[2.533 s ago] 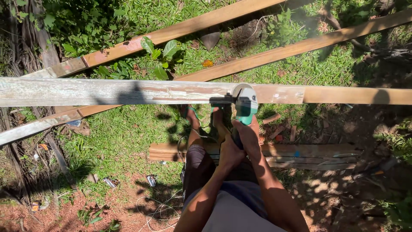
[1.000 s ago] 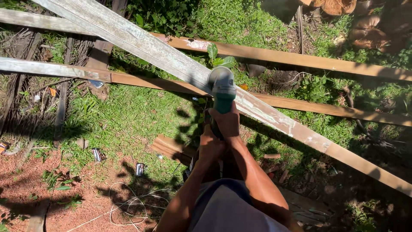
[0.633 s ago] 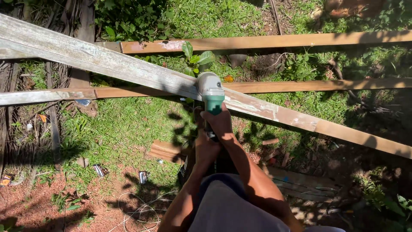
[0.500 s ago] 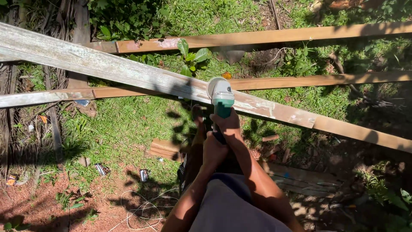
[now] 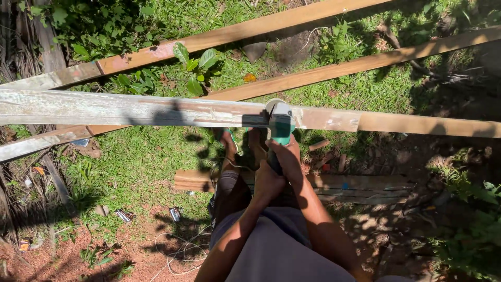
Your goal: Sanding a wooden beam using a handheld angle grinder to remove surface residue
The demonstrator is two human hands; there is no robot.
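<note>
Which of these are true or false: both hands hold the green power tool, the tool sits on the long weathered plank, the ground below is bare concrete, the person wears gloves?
1. Both hands, left hand and right hand, grip the green power tool. True.
2. The tool rests against the weathered plank. True.
3. The ground is bare concrete. False: it is grass and reddish soil.
4. The person wears gloves. False: the hands are bare.

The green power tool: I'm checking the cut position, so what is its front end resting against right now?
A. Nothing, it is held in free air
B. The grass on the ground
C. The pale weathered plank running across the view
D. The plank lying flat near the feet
C: both the left hand and right hand grip the green power tool, whose head sits on the pale weathered plank.
</note>
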